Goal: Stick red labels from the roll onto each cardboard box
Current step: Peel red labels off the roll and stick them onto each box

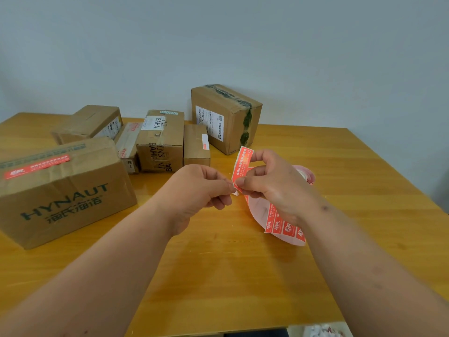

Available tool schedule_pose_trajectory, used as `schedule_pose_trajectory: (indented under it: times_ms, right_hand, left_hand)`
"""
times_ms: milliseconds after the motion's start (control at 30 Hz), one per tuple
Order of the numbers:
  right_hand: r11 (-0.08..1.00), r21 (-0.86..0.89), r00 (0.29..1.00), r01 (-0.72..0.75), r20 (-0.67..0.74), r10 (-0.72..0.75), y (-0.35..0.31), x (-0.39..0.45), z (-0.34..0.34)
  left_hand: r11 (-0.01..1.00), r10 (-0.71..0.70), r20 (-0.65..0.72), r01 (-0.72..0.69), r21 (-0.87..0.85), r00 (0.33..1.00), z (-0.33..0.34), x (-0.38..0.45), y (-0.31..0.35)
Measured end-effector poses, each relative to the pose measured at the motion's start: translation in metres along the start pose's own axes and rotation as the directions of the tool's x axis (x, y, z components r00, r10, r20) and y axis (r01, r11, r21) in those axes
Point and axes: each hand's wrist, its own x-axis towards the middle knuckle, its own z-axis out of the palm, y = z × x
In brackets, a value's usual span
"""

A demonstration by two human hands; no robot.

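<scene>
Glossy yellow wooden surface (243,276) against a plain pale wall (218,45), six cardboard boxes (160,139) at its far left, left hand (196,188) and right hand (272,183) both pinching a red label (241,166), label strip (281,224) trailing beneath

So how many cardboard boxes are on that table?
6. The HYNAUT box sits near left; a long box behind it; a narrow box; the BAHA box; a small box; a tilted box at the back. More could hide behind.
</scene>
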Motion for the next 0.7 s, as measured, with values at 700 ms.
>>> schedule_pose_trajectory:
  times_ms: [700]
  right_hand:
    - [0.929,-0.334,0.987,0.161,0.043,-0.155,-0.002,-0.008,0.005]
  left_hand:
    - [0.989,0.087,-0.091,-0.075,0.124,0.992,0.004,0.001,-0.009]
